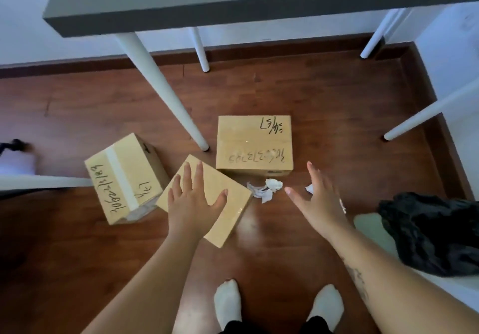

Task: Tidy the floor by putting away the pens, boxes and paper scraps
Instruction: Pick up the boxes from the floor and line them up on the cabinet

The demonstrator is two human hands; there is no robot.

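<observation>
Three matte cardboard boxes (254,147) sit on the glossy wood floor (285,95), with crumpled white scraps (267,191) beside them. The left hand (191,204), fingers splayed straight, lies over the flat box (233,214). The right hand (318,198) is open and empty above the scraps.

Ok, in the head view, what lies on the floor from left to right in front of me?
From the left: taped box → flat box → paper scraps → right hand → black cloth. The far box overlaps these, so it is left out.
</observation>
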